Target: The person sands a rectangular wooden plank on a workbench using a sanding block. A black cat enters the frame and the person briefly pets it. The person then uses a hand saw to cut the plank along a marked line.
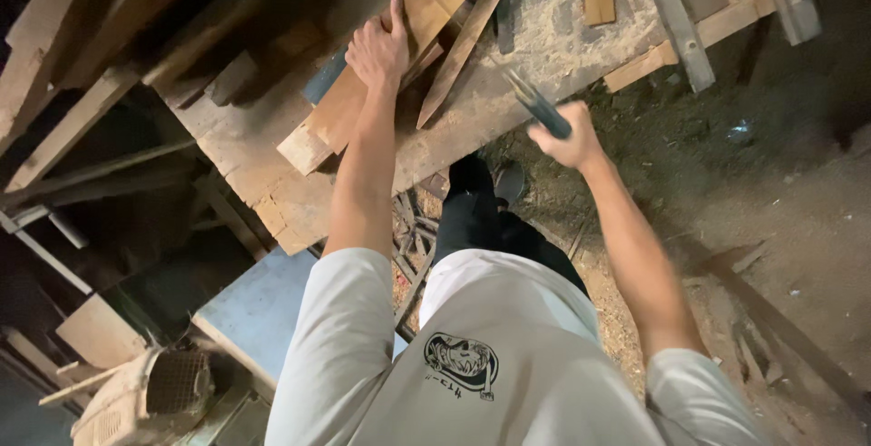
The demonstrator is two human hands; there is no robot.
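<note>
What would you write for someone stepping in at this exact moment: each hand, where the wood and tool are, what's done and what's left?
Left hand: pressed flat on a wooden plank that lies slanted across the sawdust-covered workbench, holding it down.
Right hand: closed in a grip on a dark-handled tool, raised beside the bench edge; its working end is blurred, so its kind is unclear.
A thinner pointed strip lies just right of the plank.
Done: plank laid out and steadied.
Left: the tool has not met the wood; no fresh mark is visible.
</note>
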